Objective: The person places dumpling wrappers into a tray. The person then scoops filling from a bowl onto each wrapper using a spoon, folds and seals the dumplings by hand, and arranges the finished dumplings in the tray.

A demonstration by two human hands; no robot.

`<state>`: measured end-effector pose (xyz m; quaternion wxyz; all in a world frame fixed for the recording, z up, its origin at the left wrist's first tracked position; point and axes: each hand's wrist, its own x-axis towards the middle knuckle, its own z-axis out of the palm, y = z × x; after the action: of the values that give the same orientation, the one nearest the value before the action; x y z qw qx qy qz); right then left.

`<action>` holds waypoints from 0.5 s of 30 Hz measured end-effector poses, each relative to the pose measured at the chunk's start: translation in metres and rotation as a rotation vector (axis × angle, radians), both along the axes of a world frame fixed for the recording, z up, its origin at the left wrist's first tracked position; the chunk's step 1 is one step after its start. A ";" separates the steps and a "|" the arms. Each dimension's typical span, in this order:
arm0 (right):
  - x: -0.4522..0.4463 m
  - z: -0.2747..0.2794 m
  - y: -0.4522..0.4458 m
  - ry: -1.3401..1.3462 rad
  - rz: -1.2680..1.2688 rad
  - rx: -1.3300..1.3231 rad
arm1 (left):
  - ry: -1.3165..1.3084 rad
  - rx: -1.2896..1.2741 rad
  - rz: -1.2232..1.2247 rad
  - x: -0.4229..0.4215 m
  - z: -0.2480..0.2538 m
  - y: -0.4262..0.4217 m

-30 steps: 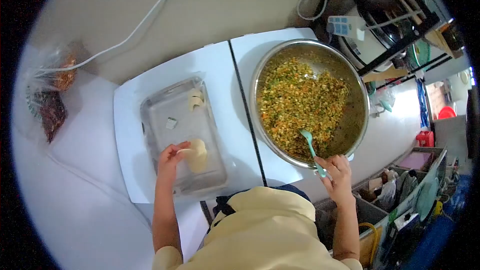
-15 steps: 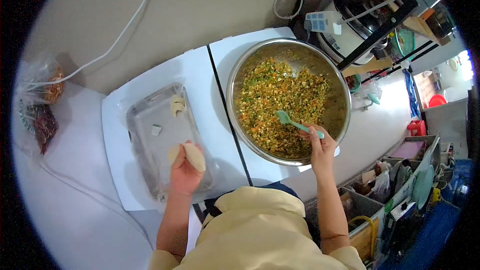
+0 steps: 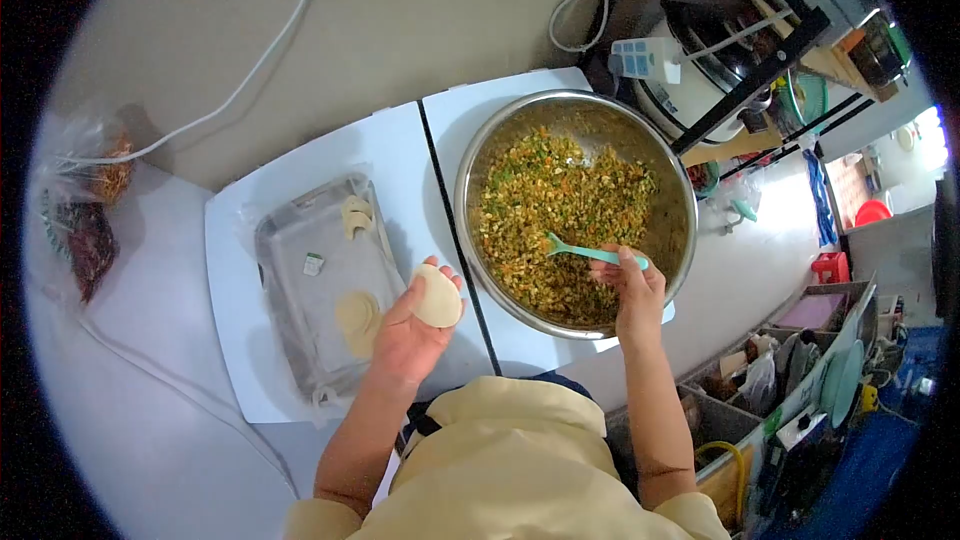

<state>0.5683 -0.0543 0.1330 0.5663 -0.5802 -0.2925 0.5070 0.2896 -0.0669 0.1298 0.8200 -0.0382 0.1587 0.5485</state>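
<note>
A round pale dough wrapper (image 3: 438,298) lies on the palm and fingers of my left hand (image 3: 412,333), between the tray and the bowl. My right hand (image 3: 638,302) grips a light green spoon (image 3: 585,252) by its handle, with the spoon's head at the chopped filling (image 3: 560,200). That filling lies in a large steel bowl (image 3: 682,240). In the rectangular tray (image 3: 310,340) are a stack of round wrappers (image 3: 356,318), folded dough pieces (image 3: 355,217) near the far edge and a small white-and-green packet (image 3: 313,264).
A white table (image 3: 232,270) with a dark seam stands under the tray and bowl. Plastic bags (image 3: 85,230) hang at the left. A rack with a cooker (image 3: 690,90) and a power strip (image 3: 645,60) is at the back right. Bins (image 3: 720,420) stand at the right.
My left hand has lifted a wrapper out of the tray and moved right, toward the bowl, palm now up. My right hand has shifted the spoon from the bowl's near edge further over the filling.
</note>
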 end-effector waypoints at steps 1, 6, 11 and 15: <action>0.002 0.001 -0.002 0.022 -0.029 0.030 | -0.001 0.003 0.002 0.004 0.002 0.002; 0.007 0.014 -0.012 0.092 -0.128 0.065 | 0.289 0.048 -0.206 0.031 0.007 0.014; 0.008 0.036 -0.028 0.121 -0.095 0.151 | 0.196 0.030 -0.290 0.064 0.013 0.028; 0.000 0.042 -0.046 -0.005 -0.103 0.212 | 0.155 -0.029 -0.330 0.084 0.023 0.040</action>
<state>0.5684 -0.1006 0.1750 0.6493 -0.5326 -0.3156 0.4418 0.3736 -0.0272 0.1529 0.8836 0.0187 0.2334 0.4055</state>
